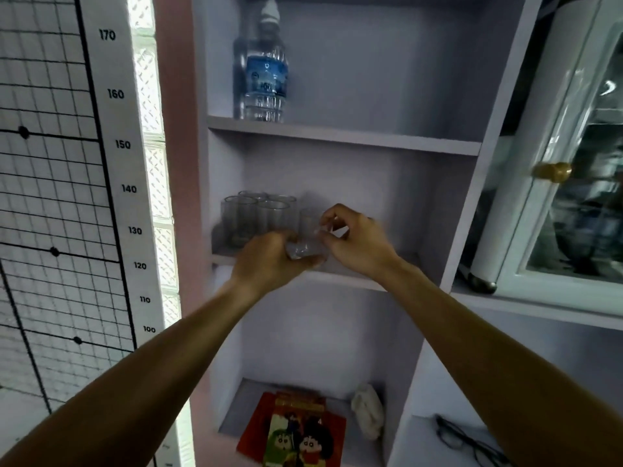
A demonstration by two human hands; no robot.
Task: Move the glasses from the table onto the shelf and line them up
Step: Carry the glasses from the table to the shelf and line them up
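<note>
Several clear glasses [256,217] stand grouped at the left end of the middle shelf [354,281]. Just to their right, one more clear glass [308,237] is upright at the shelf's front edge. My left hand [269,261] grips its base from the left. From the right, my right hand [357,237] pinches its rim between thumb and fingers. The glass looks blurred, and I cannot tell whether its base touches the shelf.
A water bottle [266,72] stands on the shelf above. On the lowest shelf lie comic books [296,429] and a white cloth [367,412]. Spectacles [468,443] lie on a ledge at lower right. A glass cabinet door with a brass knob [553,171] stands to the right.
</note>
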